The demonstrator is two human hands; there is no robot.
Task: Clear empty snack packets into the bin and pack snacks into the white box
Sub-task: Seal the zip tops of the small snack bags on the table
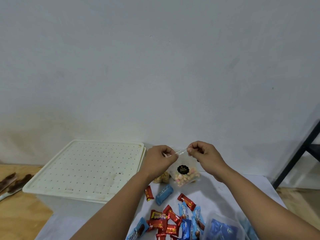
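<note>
**Materials we see**

We see a clear glossy plastic bag (184, 172), shiny foil wrappers (186, 201), a matt white plastic box (72, 203) with a perforated lid (90, 167), a smooth white cloth (216, 189) and a wooden floor (19, 215).

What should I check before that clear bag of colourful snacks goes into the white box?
1. Grip: ok. Left hand and right hand both pinch the top edge of the clear bag.
2. Bag sealed: cannot tell; the top strip is blurred between the fingers.
3. Bag has contents: ok. Pastel pieces fill its bottom, so it is not one for the bin.
4. White box open: not ok. The perforated lid covers it.
5. Path to the box: ok. It sits directly left of the hands.
6. Bin location: cannot tell; none in view.
</note>
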